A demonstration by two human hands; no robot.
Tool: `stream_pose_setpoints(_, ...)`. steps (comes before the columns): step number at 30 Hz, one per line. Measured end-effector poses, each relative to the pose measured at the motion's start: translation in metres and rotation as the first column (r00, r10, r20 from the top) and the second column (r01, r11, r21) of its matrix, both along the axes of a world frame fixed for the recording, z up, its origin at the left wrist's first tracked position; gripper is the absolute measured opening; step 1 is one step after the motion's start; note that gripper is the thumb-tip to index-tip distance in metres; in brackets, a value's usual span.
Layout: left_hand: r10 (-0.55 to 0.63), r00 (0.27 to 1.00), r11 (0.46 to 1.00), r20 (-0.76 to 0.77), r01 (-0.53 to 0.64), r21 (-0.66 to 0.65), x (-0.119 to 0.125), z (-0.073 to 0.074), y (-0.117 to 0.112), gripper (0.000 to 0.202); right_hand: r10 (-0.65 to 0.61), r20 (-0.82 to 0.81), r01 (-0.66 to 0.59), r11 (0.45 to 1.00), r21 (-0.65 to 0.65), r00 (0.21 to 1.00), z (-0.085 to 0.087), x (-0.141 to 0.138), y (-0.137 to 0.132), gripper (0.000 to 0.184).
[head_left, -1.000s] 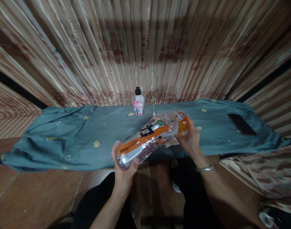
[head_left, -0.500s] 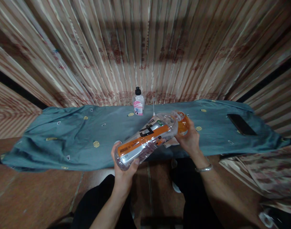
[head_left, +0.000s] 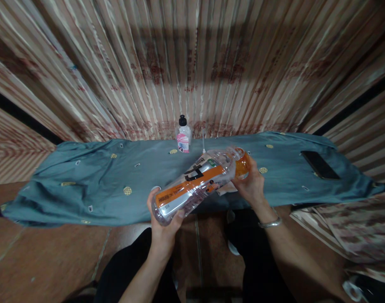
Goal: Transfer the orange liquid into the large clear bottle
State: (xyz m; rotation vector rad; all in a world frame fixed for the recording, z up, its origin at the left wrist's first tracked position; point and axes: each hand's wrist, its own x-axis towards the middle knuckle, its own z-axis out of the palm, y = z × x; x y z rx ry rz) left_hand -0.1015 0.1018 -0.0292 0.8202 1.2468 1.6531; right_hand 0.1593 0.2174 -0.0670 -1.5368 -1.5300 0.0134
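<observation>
My left hand (head_left: 165,229) is wrapped round the base of a large clear plastic bottle (head_left: 195,179) with an orange and silver label. The bottle is tilted, its neck pointing up and right. At that neck, my right hand (head_left: 250,183) grips a small clear container with an orange tint (head_left: 242,164); whether the orange is liquid or the container's own colour I cannot tell. The neck overlaps this container, and the exact contact is hard to make out. Behind the big bottle lies a pale, paper-like piece (head_left: 228,189), mostly hidden.
A clear bottle with a black cap and pink label (head_left: 183,141) stands at the back of the blue-green cloth (head_left: 94,181). Near it is a thin clear tube (head_left: 203,141). A dark phone (head_left: 319,165) lies at the right. A pleated curtain (head_left: 192,63) rises behind.
</observation>
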Motion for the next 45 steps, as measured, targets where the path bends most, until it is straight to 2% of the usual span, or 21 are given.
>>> stream_pose_setpoints(9, -0.013, 1.0, 1.0, -0.006, 0.013, 0.012, -0.007, -0.01, 0.003, 0.093, 0.011, -0.004, -0.011, 1.0, -0.008, 1.0, -0.001, -0.001, 0.0, 0.086)
stream_pose_setpoints(20, 0.022, 1.0, 1.0, -0.01, -0.022, -0.022, 0.004, 0.005, -0.002, 0.092, -0.007, 0.011, 0.007, 1.0, 0.012, 1.0, -0.003, 0.0, 0.001, 0.084)
stream_pose_setpoints(25, 0.013, 1.0, 1.0, -0.011, -0.014, -0.015, 0.002, 0.001, 0.0, 0.091, -0.008, 0.015, 0.008, 1.0, 0.027, 1.0, -0.001, -0.001, 0.0, 0.085)
stream_pose_setpoints(29, -0.004, 1.0, 1.0, -0.009, 0.003, -0.004, -0.001, -0.003, 0.001, 0.094, -0.012, 0.0, 0.012, 1.0, -0.012, 1.0, 0.001, -0.002, 0.0, 0.087)
stream_pose_setpoints(38, 0.028, 0.999, 1.0, 0.028, -0.027, -0.011, 0.005, 0.007, -0.002, 0.091, -0.015, -0.009, 0.015, 0.999, -0.029, 1.0, 0.001, -0.002, 0.0, 0.088)
stream_pose_setpoints(45, -0.01, 1.0, 1.0, -0.012, 0.01, -0.001, -0.006, -0.004, 0.002, 0.093, 0.004, -0.004, -0.004, 1.0, -0.022, 1.0, 0.001, -0.003, 0.0, 0.09)
